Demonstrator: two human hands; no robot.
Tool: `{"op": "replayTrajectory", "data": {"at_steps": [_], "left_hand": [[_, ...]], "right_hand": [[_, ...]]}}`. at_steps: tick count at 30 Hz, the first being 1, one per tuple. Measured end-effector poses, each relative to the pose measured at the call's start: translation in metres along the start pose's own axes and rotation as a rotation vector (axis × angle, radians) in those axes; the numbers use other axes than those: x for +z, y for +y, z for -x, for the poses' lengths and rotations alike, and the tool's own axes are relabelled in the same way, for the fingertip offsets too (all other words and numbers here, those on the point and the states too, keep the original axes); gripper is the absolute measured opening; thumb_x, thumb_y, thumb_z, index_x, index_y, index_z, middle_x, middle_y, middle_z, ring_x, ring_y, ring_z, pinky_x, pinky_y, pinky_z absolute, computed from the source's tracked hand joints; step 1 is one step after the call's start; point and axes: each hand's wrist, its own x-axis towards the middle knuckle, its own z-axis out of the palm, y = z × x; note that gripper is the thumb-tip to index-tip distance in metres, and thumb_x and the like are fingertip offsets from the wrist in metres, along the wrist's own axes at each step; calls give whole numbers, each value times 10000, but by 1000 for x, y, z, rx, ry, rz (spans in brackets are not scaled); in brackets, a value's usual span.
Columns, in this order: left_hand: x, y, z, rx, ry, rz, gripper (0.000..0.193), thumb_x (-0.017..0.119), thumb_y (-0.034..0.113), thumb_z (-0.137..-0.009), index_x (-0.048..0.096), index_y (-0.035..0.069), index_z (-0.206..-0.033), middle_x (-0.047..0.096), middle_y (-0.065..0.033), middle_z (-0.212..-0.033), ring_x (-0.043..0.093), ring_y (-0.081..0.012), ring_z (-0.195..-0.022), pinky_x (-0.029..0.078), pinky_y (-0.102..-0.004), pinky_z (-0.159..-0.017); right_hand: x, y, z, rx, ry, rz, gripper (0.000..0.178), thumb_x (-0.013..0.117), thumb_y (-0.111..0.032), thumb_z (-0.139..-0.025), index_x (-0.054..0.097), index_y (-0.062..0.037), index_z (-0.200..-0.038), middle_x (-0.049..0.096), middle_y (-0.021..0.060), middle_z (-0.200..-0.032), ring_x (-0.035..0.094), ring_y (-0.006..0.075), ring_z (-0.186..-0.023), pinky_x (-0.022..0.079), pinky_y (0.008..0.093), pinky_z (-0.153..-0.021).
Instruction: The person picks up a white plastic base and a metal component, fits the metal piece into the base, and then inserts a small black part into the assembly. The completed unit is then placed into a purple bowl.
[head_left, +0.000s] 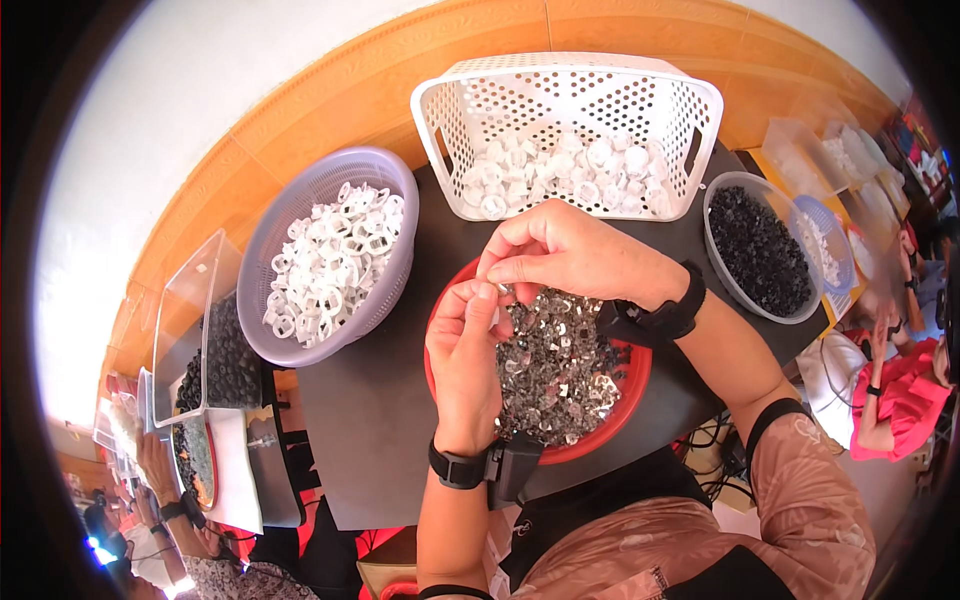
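Over the red basin [632, 397] my two hands meet, fingertips almost touching. My left hand [468, 365] is closed in a pinch on a small white plastic part [497, 314], mostly covered by the fingers. My right hand [575, 258] comes in from the right, thumb and forefinger pressed together just above the left fingertips; what they grip is too small and hidden to name. Beneath the hands, the basin holds a heap of small shiny metal and clear pieces [560, 375]. Each wrist wears a black band with a device on it.
A white perforated basket [567, 72] of white parts lies tilted at the back. Left stands a purple-grey colander [262, 335] of white ring-shaped parts; beyond it, a clear bin [180, 345] holds black parts. At right is a bowl of black pieces [758, 250]. Other people sit at both sides.
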Motion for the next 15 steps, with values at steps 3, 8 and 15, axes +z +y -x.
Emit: {"op": "replayTrajectory", "data": {"at_steps": [3, 8, 15], "left_hand": [[-2, -2, 1, -26, 10, 15, 119, 586, 169, -947, 605, 52, -961, 610, -15, -872, 493, -58, -723, 404, -196, -659], [-1, -4, 1, -11, 44, 14, 139, 597, 192, -944, 612, 56, -967, 619, -7, -851, 475, -41, -662, 388, -192, -616], [1, -3, 3, 116, 68, -86, 134, 587, 181, -949, 600, 47, -952, 605, -3, -840, 480, -45, -674, 400, -195, -636]], "right_hand": [[-1, 0, 1, -17, 4, -2, 140, 624, -92, -858, 655, 44, -867, 638, 49, -706, 570, 78, -599, 470, 228, -565], [-2, 2, 4, -65, 143, 168, 142, 621, -119, -887, 643, 17, -920, 638, 21, -780, 567, 60, -698, 467, 220, -624], [1, -13, 8, -9, 49, 284, 199, 676, -155, -800, 659, 44, -799, 666, 130, -704, 644, 164, -670, 501, 287, -634]]}}
